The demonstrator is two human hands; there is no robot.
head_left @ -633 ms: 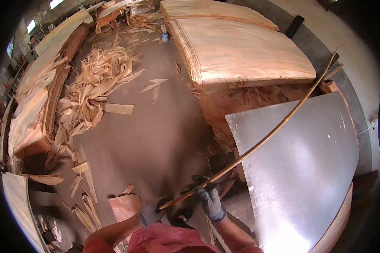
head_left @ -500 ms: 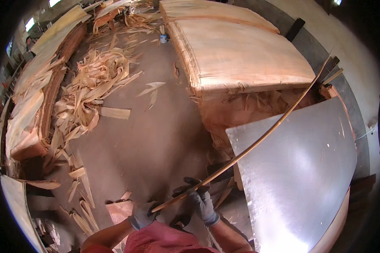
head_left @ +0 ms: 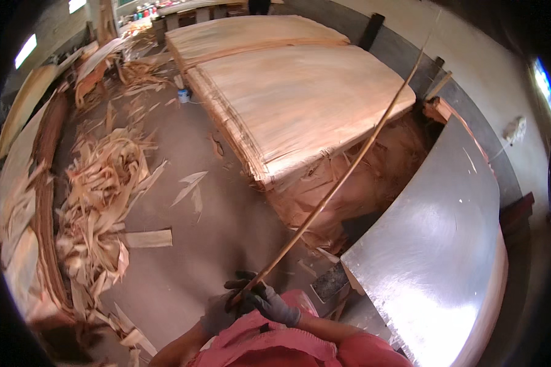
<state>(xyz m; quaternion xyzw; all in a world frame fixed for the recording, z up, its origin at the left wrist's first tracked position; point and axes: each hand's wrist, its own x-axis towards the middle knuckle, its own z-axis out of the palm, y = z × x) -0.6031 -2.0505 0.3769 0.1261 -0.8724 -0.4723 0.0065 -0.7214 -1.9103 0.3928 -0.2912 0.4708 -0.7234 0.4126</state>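
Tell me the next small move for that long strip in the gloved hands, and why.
Probably lower the far end of the long thin strip toward the flat veneer stack. The left hand and right hand both grip its near end, while the rest slants up unsupported over the stack edge and the shiny metal sheet, so it looks hard to steady.

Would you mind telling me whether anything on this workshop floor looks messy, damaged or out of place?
Yes. A loose heap of torn veneer scraps sprawls over the floor on the left, with single strips strewn beyond it. The near edge of the big veneer stack is frayed, with sheets sagging. Both gloved hands, left hand and right hand, grip a long thin strip.
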